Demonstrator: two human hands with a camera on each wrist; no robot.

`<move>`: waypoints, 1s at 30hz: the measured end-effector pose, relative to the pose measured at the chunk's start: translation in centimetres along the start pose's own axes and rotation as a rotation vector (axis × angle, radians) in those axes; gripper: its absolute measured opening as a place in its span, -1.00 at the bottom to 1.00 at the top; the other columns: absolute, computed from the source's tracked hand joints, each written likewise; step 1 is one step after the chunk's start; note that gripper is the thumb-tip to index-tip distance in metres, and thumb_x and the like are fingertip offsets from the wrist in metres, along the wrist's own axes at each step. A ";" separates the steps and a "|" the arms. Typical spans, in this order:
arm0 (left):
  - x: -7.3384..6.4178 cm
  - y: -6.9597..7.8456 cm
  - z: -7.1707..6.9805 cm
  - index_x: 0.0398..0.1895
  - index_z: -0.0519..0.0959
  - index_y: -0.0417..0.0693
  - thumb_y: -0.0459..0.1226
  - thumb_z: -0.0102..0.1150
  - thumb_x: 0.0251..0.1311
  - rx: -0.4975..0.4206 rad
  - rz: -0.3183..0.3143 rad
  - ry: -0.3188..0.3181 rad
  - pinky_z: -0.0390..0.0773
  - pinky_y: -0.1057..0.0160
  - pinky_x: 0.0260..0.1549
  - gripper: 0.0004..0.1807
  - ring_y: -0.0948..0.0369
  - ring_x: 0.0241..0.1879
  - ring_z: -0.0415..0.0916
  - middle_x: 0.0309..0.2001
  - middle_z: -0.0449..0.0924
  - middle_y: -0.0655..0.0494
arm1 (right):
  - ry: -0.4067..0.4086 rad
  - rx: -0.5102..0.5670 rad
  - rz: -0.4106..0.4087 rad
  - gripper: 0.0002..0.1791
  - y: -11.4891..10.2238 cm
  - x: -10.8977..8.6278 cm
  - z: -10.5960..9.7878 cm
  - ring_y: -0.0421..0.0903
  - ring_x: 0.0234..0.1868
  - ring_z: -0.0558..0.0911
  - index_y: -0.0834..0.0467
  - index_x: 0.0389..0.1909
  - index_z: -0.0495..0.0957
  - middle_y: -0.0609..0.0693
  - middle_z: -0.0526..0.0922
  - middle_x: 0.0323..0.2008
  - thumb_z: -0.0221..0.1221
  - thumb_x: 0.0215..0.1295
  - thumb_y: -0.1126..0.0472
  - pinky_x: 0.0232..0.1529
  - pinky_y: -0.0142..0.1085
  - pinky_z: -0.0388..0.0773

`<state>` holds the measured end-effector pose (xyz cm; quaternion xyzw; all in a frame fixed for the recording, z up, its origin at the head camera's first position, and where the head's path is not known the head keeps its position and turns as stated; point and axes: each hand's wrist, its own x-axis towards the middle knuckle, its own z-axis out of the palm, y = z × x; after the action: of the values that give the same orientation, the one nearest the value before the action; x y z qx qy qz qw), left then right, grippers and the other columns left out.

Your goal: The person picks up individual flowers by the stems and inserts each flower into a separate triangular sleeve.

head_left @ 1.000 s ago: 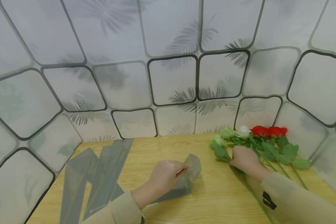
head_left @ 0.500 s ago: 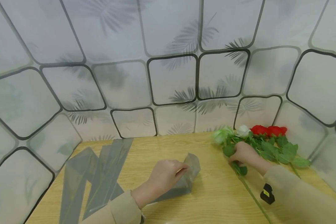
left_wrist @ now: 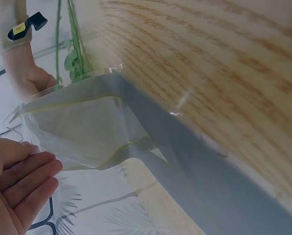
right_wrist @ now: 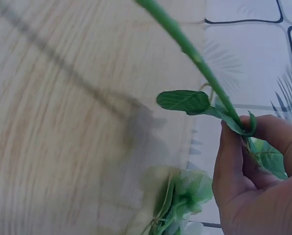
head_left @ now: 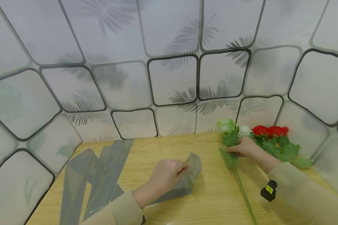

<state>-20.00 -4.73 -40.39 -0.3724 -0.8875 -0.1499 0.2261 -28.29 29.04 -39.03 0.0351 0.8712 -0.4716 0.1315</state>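
Observation:
My left hand pinches the mouth edge of a clear plastic flower sleeve, thumb against fingertips. In the left wrist view the sleeve gapes open beyond the fingertips, and its grey length runs off along the table. To the right, my right hand pinches the stem of an artificial pale green rose just below the bloom, among its leaves. The long green stem slants toward the front of the table. In the right wrist view this stem is raised, with its shadow on the wood beneath.
Several flat sleeves lie overlapping at the left. A white rose, red roses and their green leaves lie at the back right. Another pale green bloom shows in the right wrist view. A patterned backdrop encloses the table.
My right hand has drawn the green rose out of the bunch, lifting it up and swinging its stem leftward. The left hand and the sleeve have stayed nearly still.

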 end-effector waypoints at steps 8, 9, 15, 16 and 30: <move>-0.1 0.2 0.0 -0.23 0.86 0.01 -0.23 0.48 0.30 0.012 0.000 -0.005 0.72 0.42 -0.41 -0.94 0.32 -0.37 0.81 -0.30 0.88 0.18 | 0.044 0.225 -0.028 -0.21 -1.0 -0.6 -0.5 -0.47 -0.25 0.64 0.57 0.50 0.17 0.16 0.68 0.14 0.28 0.47 0.22 -0.11 -0.49 0.72; -0.1 0.2 0.1 -0.23 0.86 0.02 -0.23 0.48 0.30 0.013 0.001 -0.005 0.72 0.42 -0.42 -0.94 0.33 -0.37 0.81 -0.30 0.88 0.19 | 0.045 0.268 -0.030 -0.23 -1.1 -0.7 -0.6 -0.47 -0.26 0.65 0.54 0.49 0.18 0.04 0.70 0.04 0.27 0.47 0.21 -0.13 -0.51 0.71; -0.3 0.2 0.2 -0.24 0.86 0.01 -0.24 0.49 0.29 0.002 0.010 0.001 0.71 0.41 -0.42 -0.94 0.32 -0.38 0.80 -0.31 0.87 0.19 | -0.047 0.515 -0.066 -0.67 -2.0 -1.2 -1.3 -0.37 -0.27 0.75 0.23 0.16 0.36 -0.30 0.71 -0.32 0.23 0.50 0.30 -0.15 -0.48 0.73; -0.3 0.2 0.2 -0.24 0.86 0.01 -0.25 0.49 0.29 0.000 0.010 0.001 0.71 0.41 -0.42 -0.94 0.32 -0.38 0.80 -0.31 0.87 0.18 | -0.070 0.550 -0.080 -0.71 -2.2 -1.3 -1.3 -0.35 -0.25 0.75 0.19 0.13 0.38 -0.29 0.72 -0.31 0.21 0.51 0.33 -0.13 -0.48 0.73; -0.5 -0.1 0.5 -0.19 0.85 -0.01 -0.24 0.45 0.34 -0.024 -0.012 -0.037 0.74 0.40 -0.36 -0.92 0.30 -0.34 0.82 -0.26 0.88 0.16 | -0.013 0.717 -0.192 -0.62 -4.8 -3.3 -0.3 -0.35 -0.16 0.74 0.00 0.17 0.37 -0.30 0.70 -0.19 0.27 0.50 0.32 -0.07 -0.48 0.73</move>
<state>-19.90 -4.86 -41.09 -0.3725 -0.8920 -0.1550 0.2040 -26.11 26.83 -34.08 -0.0059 0.6492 -0.7572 0.0715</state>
